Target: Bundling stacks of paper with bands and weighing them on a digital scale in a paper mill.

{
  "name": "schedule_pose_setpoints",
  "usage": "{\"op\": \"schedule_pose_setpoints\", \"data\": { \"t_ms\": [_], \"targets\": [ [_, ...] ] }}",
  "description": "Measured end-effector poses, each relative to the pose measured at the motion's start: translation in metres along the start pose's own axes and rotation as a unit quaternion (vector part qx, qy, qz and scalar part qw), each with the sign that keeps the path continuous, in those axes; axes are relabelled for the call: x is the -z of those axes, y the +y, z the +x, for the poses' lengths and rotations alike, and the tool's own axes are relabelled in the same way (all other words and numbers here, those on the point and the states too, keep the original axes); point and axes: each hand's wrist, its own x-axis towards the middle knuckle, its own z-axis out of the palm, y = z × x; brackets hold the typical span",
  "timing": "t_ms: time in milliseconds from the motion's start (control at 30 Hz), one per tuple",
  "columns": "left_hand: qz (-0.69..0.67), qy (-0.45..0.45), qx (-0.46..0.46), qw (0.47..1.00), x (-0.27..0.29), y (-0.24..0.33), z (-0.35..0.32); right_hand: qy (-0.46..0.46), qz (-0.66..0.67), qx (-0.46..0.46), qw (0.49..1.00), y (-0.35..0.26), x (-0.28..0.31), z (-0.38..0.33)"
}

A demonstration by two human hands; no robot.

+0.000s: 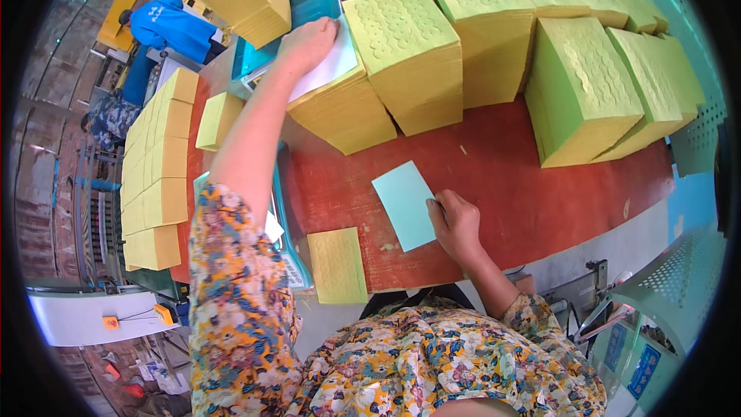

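Note:
At the far left of the table, my left hand [310, 45] is closed, its fingers curled over a white sheet [340, 62] on top of a yellow paper stack [345, 112]. The hand hides what its fingertips hold, if anything. My right hand [457, 224], nearer to me, pinches the right edge of a light blue paper sheet [405, 202] lying at a slant over the red table [494, 162]. A single yellow sheet [337, 264] with a faint embossed pattern lies at the near edge, left of the blue one.
Tall yellow stacks with embossed tops [413, 46] line the far side; another group [587, 93] stands at the right. A teal tray [316, 1] sits beyond my left hand. More yellow blocks [158, 162] are piled at the left. A person in blue [171, 27] bends beyond.

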Motion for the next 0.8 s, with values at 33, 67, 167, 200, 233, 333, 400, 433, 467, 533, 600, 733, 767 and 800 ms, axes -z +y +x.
{"op": "schedule_pose_setpoints", "data": {
  "t_ms": [33, 67, 167, 200, 233, 333, 400, 433, 467, 533, 600, 733, 767, 800],
  "targets": [
    [-0.001, -0.005, 0.001, 1.0, -0.001, -0.004, -0.004, -0.003, 0.0, -0.004, 1.0, 0.0, 0.0, -0.001],
    [-0.025, -0.009, -0.013, 1.0, 0.003, -0.009, -0.008, 0.001, 0.008, 0.005, 1.0, 0.0, 0.0, 0.0],
    [-0.069, -0.004, -0.04, 0.997, 0.007, -0.011, -0.026, 0.011, 0.027, 0.009, 1.0, 0.005, 0.001, -0.003],
    [-0.081, -0.008, -0.017, 0.997, 0.01, -0.013, -0.032, 0.009, 0.041, 0.014, 0.999, 0.006, 0.002, -0.004],
    [-0.093, -0.01, 0.006, 0.996, 0.012, -0.014, -0.038, 0.013, 0.043, 0.013, 0.999, 0.006, 0.003, -0.008],
    [-0.148, -0.002, 0.01, 0.989, 0.009, -0.011, -0.063, -0.026, 0.187, -0.09, 0.978, 0.012, 0.012, -0.022],
    [-0.154, -0.006, -0.014, 0.988, 0.005, 0.0, -0.079, -0.03, 0.277, -0.128, 0.952, 0.014, 0.021, -0.038],
    [-0.166, -0.008, -0.032, 0.986, 0.001, 0.01, -0.091, -0.038, 0.361, -0.162, 0.918, 0.014, 0.028, -0.049],
    [-0.168, -0.018, -0.039, 0.985, -0.003, 0.018, -0.103, -0.036, 0.44, -0.207, 0.873, 0.012, 0.034, -0.062],
    [-0.163, 0.022, -0.07, 0.984, -0.005, 0.041, -0.131, -0.018, 0.526, -0.261, 0.809, 0.012, 0.048, -0.093],
    [-0.177, -0.003, -0.107, 0.978, 0.003, 0.06, -0.165, 0.046, 0.606, -0.273, 0.746, 0.007, 0.052, -0.126],
    [-0.208, -0.009, -0.232, 0.95, 0.008, 0.097, -0.226, 0.025, 0.738, -0.164, 0.654, 0.047, 0.028, -0.215],
    [-0.214, -0.016, -0.241, 0.946, 0.012, 0.105, -0.24, 0.038, 0.734, -0.166, 0.657, 0.037, 0.02, -0.228],
    [-0.191, -0.046, -0.278, 0.94, 0.016, 0.117, -0.25, 0.101, 0.718, -0.247, 0.643, 0.024, 0.009, -0.236]
  ]
}}
